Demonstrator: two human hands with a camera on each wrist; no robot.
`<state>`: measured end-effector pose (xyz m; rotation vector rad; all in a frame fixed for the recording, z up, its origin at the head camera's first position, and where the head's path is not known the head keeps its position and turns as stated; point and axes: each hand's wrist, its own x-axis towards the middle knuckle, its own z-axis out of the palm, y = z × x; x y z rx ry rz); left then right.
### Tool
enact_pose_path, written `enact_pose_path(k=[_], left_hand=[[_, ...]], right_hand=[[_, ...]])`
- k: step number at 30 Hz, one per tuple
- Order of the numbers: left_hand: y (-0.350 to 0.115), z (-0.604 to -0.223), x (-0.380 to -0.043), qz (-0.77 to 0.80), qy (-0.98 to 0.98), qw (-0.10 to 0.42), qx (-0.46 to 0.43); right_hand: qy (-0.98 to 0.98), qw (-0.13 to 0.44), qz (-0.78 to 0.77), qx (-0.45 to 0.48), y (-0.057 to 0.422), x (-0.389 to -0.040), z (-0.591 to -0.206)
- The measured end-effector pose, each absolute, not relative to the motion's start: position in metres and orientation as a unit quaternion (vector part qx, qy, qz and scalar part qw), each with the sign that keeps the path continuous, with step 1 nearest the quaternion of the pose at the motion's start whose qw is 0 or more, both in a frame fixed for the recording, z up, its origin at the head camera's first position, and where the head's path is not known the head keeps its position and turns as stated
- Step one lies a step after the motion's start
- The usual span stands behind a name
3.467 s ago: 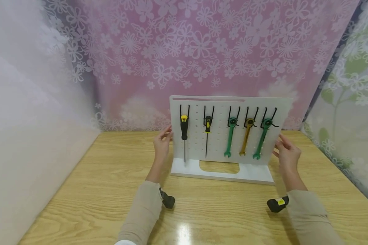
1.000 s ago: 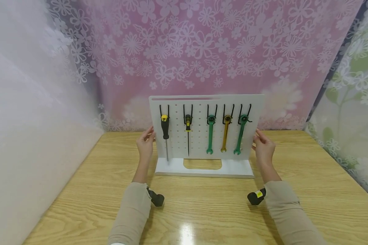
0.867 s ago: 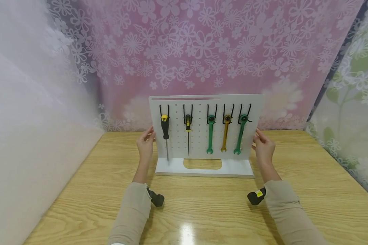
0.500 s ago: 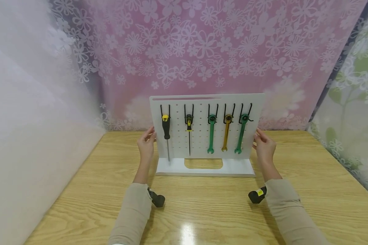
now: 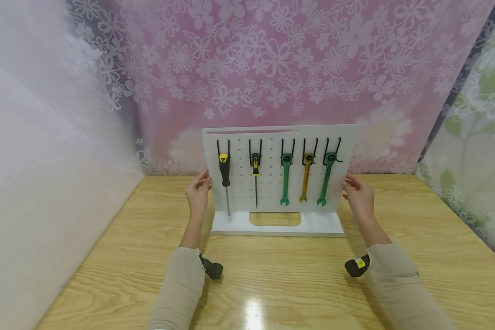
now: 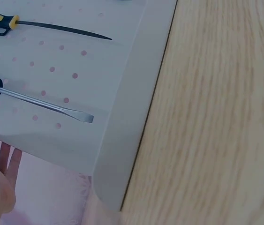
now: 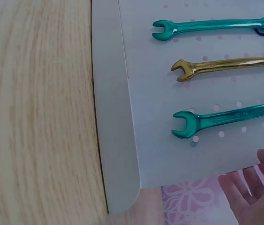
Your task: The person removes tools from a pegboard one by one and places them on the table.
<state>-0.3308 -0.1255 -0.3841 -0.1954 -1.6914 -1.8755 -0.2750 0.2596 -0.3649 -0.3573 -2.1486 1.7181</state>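
A white pegboard stand (image 5: 272,183) stands upright on the wooden table. Two black-and-yellow screwdrivers, a thick one (image 5: 224,172) and a thin one (image 5: 255,167), hang on its left part from black hooks. To their right hang a green wrench (image 5: 286,181), a gold wrench (image 5: 306,178) and another green wrench (image 5: 327,178). My left hand (image 5: 198,195) grips the board's left side edge, fingertips partly hidden behind it. At the opposite edge my right hand (image 5: 360,197) holds on, its thumb over the front in the right wrist view and one finger visible clear below the edge.
The wooden table (image 5: 280,284) extends in front and to both sides. Behind it hangs a pink flowered curtain (image 5: 272,68); pale sheets stand at left and right. A dark camera sits on each wrist, the left one (image 5: 213,269) and the right one (image 5: 356,266).
Since the oldest frame the pegboard stand has shifted left and squared up, both hands moving with it. In the last half second my right wrist has swung slightly right while the board stays put.
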Motion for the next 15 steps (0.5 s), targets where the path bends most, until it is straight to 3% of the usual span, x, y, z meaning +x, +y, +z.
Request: enact_pose_path(k=[8,15], left_hand=[[-0.133,-0.385,-0.334,-0.676,-0.684,0.272,-0.014],[-0.138,-0.376,-0.322,-0.680,-0.685,0.259,-0.023]], right_hand=[[-0.761,0.188,0.618,-0.067,0.267,-0.259,-0.378],[-0.771,0.102,0.629,0.007,0.237,-0.235,-0.372]])
